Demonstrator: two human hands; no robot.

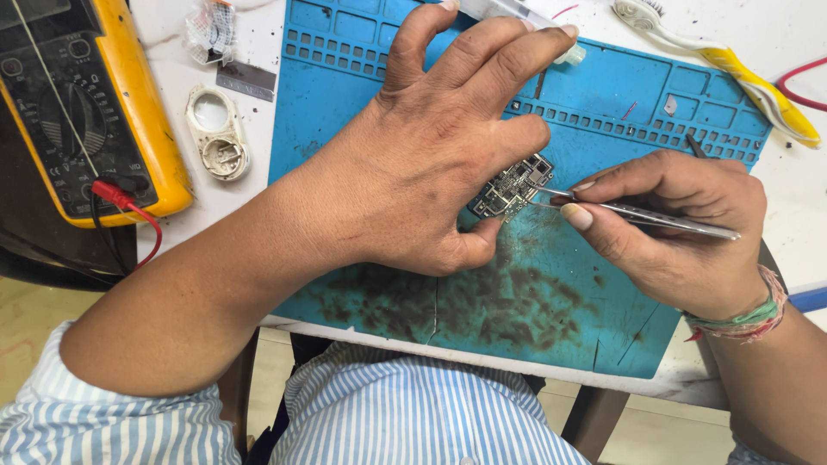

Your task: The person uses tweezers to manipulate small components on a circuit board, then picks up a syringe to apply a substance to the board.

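My left hand (pixel 431 146) rests on a blue work mat (pixel 594 103) and pinches a small circuit board (pixel 512 185) between thumb and forefinger, its other fingers spread toward the mat's far edge. My right hand (pixel 680 228) grips metal tweezers (pixel 637 213), whose tips touch the right edge of the board. Much of the board is hidden under my left hand.
A yellow multimeter (pixel 95 112) with a red lead (pixel 125 202) lies at the far left. Beside it sit a white round part (pixel 217 133) and a small plastic bag (pixel 211 30). A white-and-yellow toothbrush (pixel 732 65) lies at the back right. The mat's near half is stained dark.
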